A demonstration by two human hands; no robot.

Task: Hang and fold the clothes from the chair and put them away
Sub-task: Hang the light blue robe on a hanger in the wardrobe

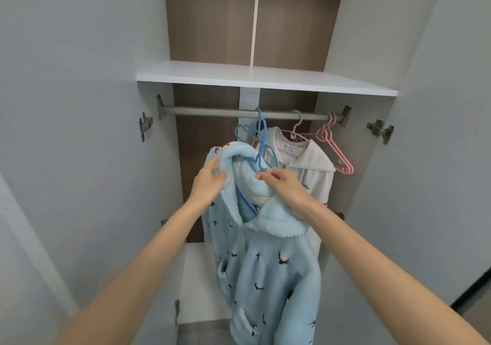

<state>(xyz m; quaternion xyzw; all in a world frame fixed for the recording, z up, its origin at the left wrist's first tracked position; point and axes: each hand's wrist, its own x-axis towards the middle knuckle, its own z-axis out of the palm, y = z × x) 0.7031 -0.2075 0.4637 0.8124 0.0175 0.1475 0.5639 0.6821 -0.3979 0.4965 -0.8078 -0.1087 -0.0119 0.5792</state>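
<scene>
A fluffy light-blue robe with small dark bird prints (268, 270) hangs in front of the open wardrobe, on a blue hanger (261, 145) whose hook sits just below the metal rail (212, 111). My left hand (208, 182) grips the robe's collar at its left shoulder. My right hand (288, 189) pinches the hanger's lower bar together with the collar on the right side. Behind the robe a white garment (314, 169) hangs on the rail.
Empty pink hangers (336, 148) and a teal hanger (243, 132) hang on the rail. A white shelf (265, 77) runs above it. Both wardrobe doors stand open, the left door (79, 132) and the right door (438, 158). The left stretch of rail is bare.
</scene>
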